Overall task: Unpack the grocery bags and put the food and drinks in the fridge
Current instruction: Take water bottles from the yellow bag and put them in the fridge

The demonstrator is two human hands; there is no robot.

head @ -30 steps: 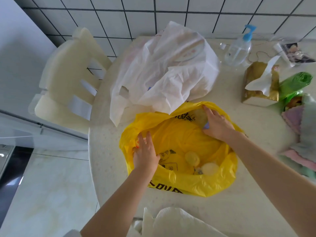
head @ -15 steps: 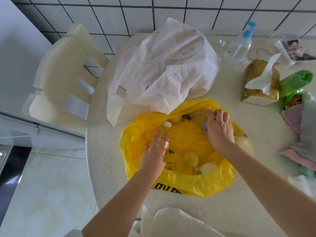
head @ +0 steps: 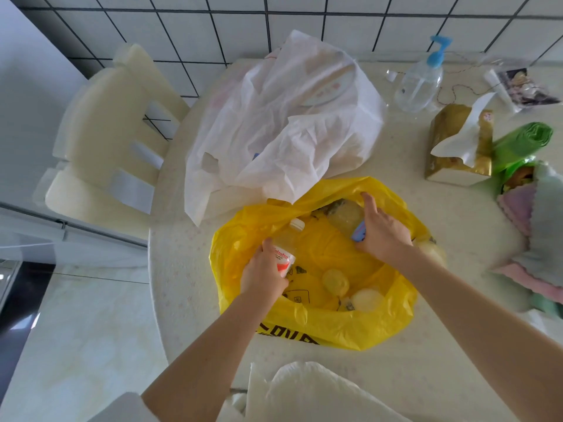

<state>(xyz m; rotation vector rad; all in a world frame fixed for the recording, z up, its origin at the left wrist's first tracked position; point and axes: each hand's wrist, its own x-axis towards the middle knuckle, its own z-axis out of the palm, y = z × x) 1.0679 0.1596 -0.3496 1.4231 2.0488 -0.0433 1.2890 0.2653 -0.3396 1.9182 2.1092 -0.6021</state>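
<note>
**Bottle lifted from the yellow bag**

Since half a second ago the left hand (head: 264,277), then spread open over the bag, has closed its fingers round a clear bottle (head: 285,249) with a white cap and a red-and-white label. The bottle now leans, cap pointing far, over the left part of the open yellow bag (head: 335,325).

In the head view the right hand (head: 382,234) has shifted little: it sits at the bag's far right rim, fingers curled around a small blue-and-pink object (head: 359,233) that is mostly hidden. Inside the bag lie two pale round items (head: 335,281), near the right forearm.

The yellow bag rests on the cream table (head: 189,269), touching a crumpled white bag (head: 283,129) on its far side. Far right stand a pump bottle (head: 422,83), a gold tissue box (head: 457,147) and a green bag roll (head: 524,141). A cream chair (head: 103,141) stands at the left.
</note>
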